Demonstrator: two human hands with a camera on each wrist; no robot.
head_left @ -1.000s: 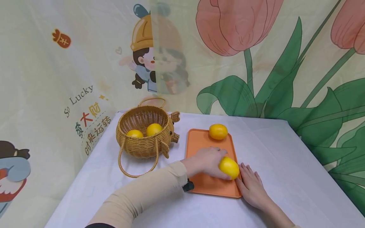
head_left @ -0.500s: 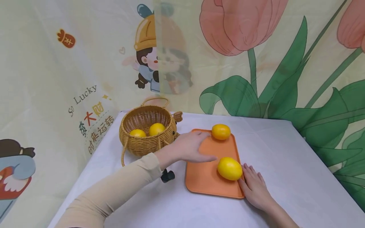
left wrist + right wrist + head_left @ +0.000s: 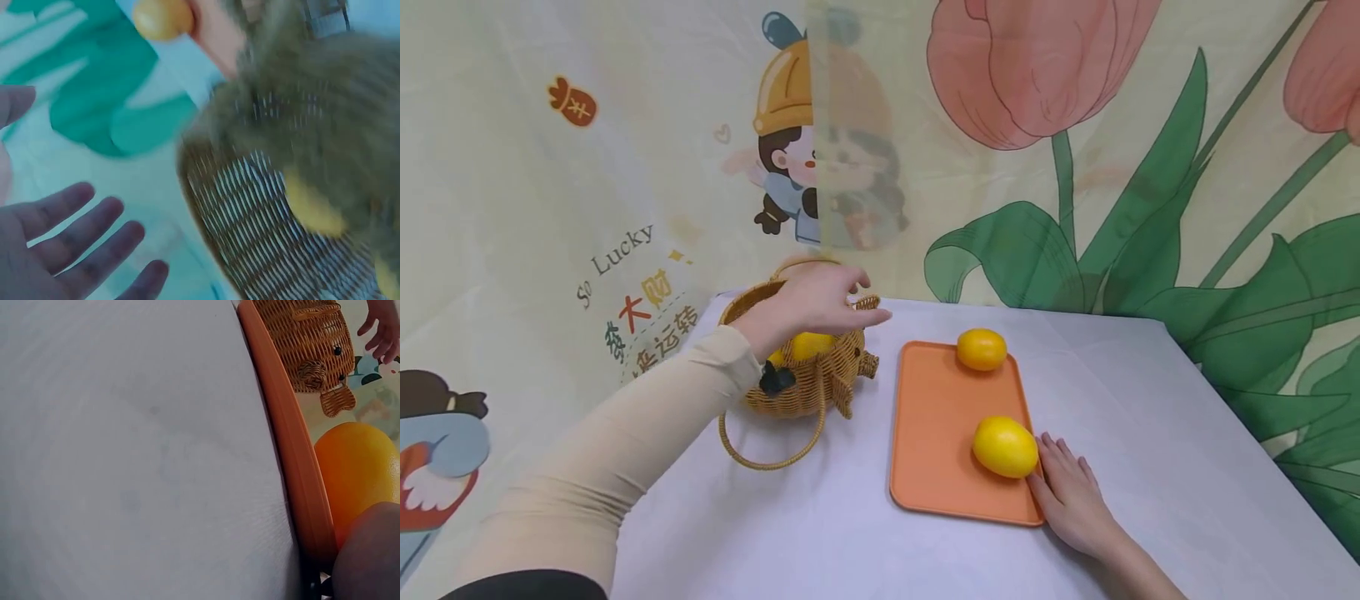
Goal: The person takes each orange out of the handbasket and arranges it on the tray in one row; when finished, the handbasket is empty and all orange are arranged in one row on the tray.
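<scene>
My left hand [image 3: 820, 298] is over the pig-shaped wicker basket [image 3: 790, 403], its fingers apart and nothing held. In the left wrist view its fingers [image 3: 94, 250] spread beside the blurred basket rim. Inside the basket lie yellow lemons [image 3: 811, 345], partly hidden by the left hand and forearm. On the orange tray [image 3: 925, 450] one lemon [image 3: 1004, 447] lies near the right edge and another lemon [image 3: 982, 349] at the far end. My right hand [image 3: 1073, 502] lies flat on the table, touching the tray's right edge close to the nearer lemon.
The tray and basket stand on a white-covered table [image 3: 805, 525], the basket left of the tray. One basket handle [image 3: 775, 462] droops onto the cloth in front. A printed curtain [image 3: 1015, 250] hangs behind the table and along its left side.
My left hand has let go of the nearer lemon on the tray and moved left and away, up over the basket. My right hand has stayed at the tray's edge.
</scene>
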